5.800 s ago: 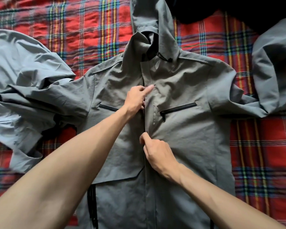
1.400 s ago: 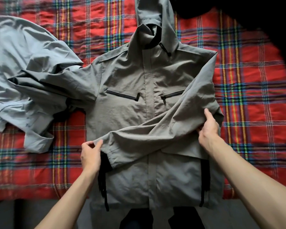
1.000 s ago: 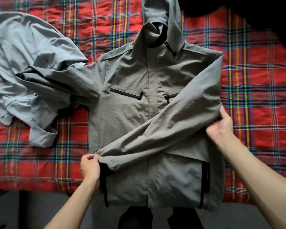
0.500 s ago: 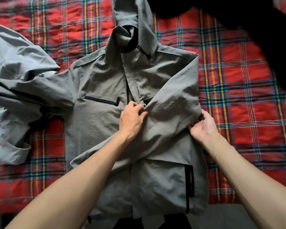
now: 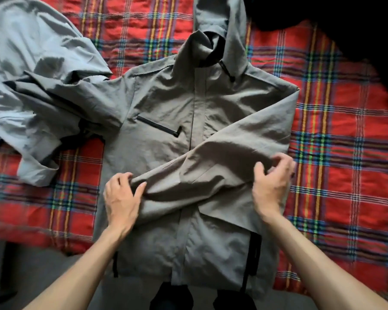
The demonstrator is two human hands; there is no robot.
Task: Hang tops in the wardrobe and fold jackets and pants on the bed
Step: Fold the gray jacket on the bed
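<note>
Now both hands are on the folded sleeve

Your left hand (image 5: 121, 198) sits at the cuff end of the folded sleeve (image 5: 222, 162), thumb on the near side and fingers curled over the far side, pinching the cloth between them. Your right hand (image 5: 271, 184) is arched over the same sleeve close to where it turns in from the jacket's right edge. Its thumb and fingers are curled above the fabric, and the motion blur keeps you from telling whether they hold any cloth.

That sleeve runs slantwise across the front of the grey hooded jacket (image 5: 161, 139), from the right shoulder down toward the left side, and covers the right half of the chest. The jacket lies face up on the red plaid blanket (image 5: 334, 153), front closed, with its hood (image 5: 220, 23) pointing away from you and its hem at the near edge of the bed. A black zipped chest pocket (image 5: 159, 128) shows on the uncovered left half. A black strap (image 5: 254, 253) hangs at the lower right of the jacket.

The other sleeve (image 5: 76, 104) stretches out to your left, rumpled, touching a pale blue-grey garment (image 5: 31, 41) heaped beside it. A black garment (image 5: 323, 14) lies on the blanket at the far right, apart from the jacket's shoulder.
</note>
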